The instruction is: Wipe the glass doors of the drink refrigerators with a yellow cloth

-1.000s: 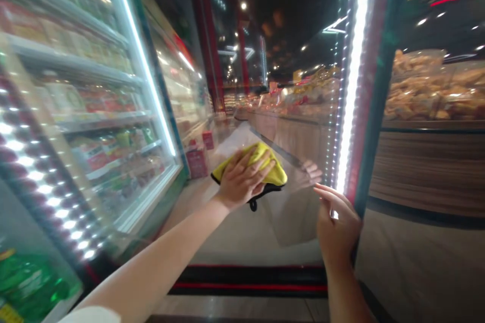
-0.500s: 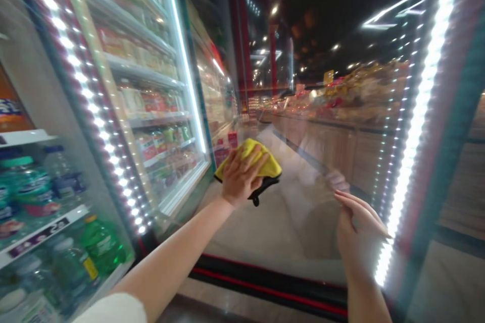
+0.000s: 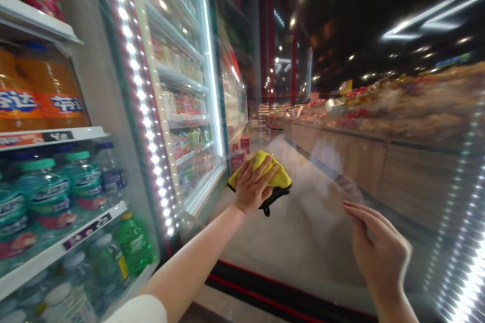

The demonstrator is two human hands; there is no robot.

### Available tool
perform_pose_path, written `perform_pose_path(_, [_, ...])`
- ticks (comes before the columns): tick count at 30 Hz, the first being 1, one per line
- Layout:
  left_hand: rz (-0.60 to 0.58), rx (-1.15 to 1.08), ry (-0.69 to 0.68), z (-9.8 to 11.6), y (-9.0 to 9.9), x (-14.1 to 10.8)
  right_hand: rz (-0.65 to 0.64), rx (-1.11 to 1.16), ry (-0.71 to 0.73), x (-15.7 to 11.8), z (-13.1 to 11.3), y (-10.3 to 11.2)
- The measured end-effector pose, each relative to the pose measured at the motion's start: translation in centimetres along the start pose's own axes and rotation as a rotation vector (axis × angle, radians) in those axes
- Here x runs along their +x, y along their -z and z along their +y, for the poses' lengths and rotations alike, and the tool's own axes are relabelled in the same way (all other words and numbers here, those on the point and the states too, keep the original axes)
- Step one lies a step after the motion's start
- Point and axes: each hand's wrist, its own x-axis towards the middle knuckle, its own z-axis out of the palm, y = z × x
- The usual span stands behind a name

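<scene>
– Where is the folded yellow cloth with black edge [image 3: 282,176]?
– It is under the left hand [image 3: 253,186], against the clear glass pane [image 3: 295,247].
– How is this hand posed?
– The left arm [image 3: 197,255] reaches forward, almost straight; the fingers lie slightly spread over the cloth.
– And the right hand [image 3: 379,247]?
– It is raised, well apart from the cloth, fingers close together, pointing leftward. Whether they pinch something, I cannot tell.
</scene>
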Motion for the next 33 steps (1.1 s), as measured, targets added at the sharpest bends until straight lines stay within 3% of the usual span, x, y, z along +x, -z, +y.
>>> perform_pose_path(3, [0.122,0.067,0.276,-2.7,0.6,-4.9,-0.073,-0.021,0.097,-0.4,-1.6,-0.7])
perform_pose_path(5, [0.155,0.095,0.377,-1.8,0.2,-8.3,-0.125,0.001,0.155,-0.6,-3.4,-1.2])
perform_pose_path(7, [0.141,0.080,0.399,0.2,-0.6,-9.7,-0.183,0.042,0.224,-0.3,-5.6,-2.0])
perform_pose_path(10, [0.113,-0.009,0.265,2.2,-0.9,-7.6,-0.268,0.085,0.336,1.4,-8.7,-3.7])
perform_pose_path(12, [0.116,-0.045,0.172,1.2,-0.5,-5.1,-0.295,0.078,0.389,3.0,-10.0,-5.1])
perform_pose_path(14, [0.102,-0.045,0.098,-1.3,0.2,-3.8,-0.289,0.050,0.419,4.6,-10.5,-6.3])
perform_pose_path(16, [0.097,-0.022,0.112,-4.0,0.8,-4.5,-0.287,0.005,0.443,5.6,-10.2,-7.0])
perform_pose_path(18, [0.140,0.022,0.255,-5.6,1.0,-7.2,-0.313,-0.046,0.471,5.9,-9.5,-7.1])
perform_pose_path(21, [0.209,0.087,0.498,-4.6,0.4,-11.7,-0.367,-0.084,0.519,5.4,-8.8,-6.7])
perform_pose_path(23, [0.166,0.088,0.468,-3.0,0.0,-12.7,-0.394,-0.088,0.546,5.3,-9.0,-6.7])
perform_pose_path(26, [0.068,0.045,0.239,-2.7,0.1,-10.5,-0.418,-0.082,0.574,5.8,-10.1,-7.8])
perform_pose_path(29, [0.055,0.001,0.103,-6.4,1.3,-7.7,-0.434,-0.085,0.600,6.5,-11.2,-9.5])
perform_pose_path(31, [0.077,-0.003,0.160,-9.8,2.1,-7.9,-0.449,-0.113,0.622,6.4,-11.4,-10.3])
perform_pose_path(33, [0.116,0.036,0.327,-12.1,2.5,-10.4,-0.469,-0.141,0.646,5.9,-11.2,-10.6])
